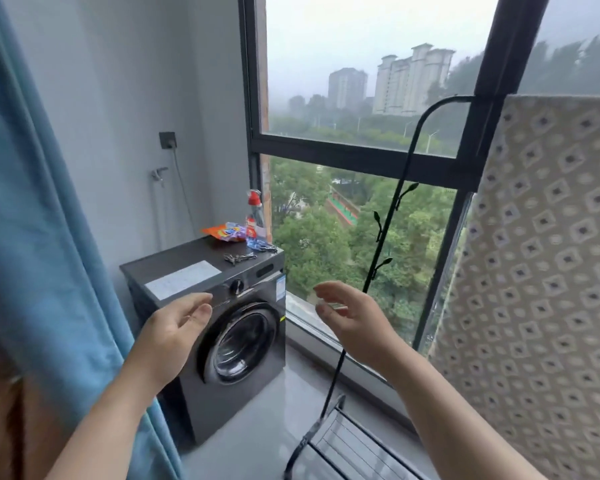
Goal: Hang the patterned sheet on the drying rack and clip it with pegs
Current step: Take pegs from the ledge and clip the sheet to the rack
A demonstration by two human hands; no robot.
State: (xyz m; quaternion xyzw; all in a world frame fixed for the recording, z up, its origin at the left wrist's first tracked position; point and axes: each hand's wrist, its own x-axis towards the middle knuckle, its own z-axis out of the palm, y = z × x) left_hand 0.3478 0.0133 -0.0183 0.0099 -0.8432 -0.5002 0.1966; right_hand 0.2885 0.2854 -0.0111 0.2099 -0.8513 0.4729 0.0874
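Note:
The patterned sheet (pixel 548 265), beige with dark diamond motifs, hangs over the top bar of the black drying rack (pixel 400 188) at the right and drapes down to the floor area. A small pile of metal pegs (pixel 238 258) lies on top of the washing machine. My left hand (pixel 174 334) is raised in front of the machine with relaxed fingers and holds nothing. My right hand (pixel 347 317) hovers left of the rack's upright pole, fingers loosely curved, holding nothing. Both hands are apart from the sheet and the pegs.
A grey washing machine (pixel 222 327) stands in the corner by the wall, with a detergent packet (pixel 227 232) and a spray bottle (pixel 255 216) on top. A blue curtain (pixel 49 237) hangs at the left. Large windows (pixel 361 98) run behind the rack, whose lower shelf (pixel 347 445) sits near the floor.

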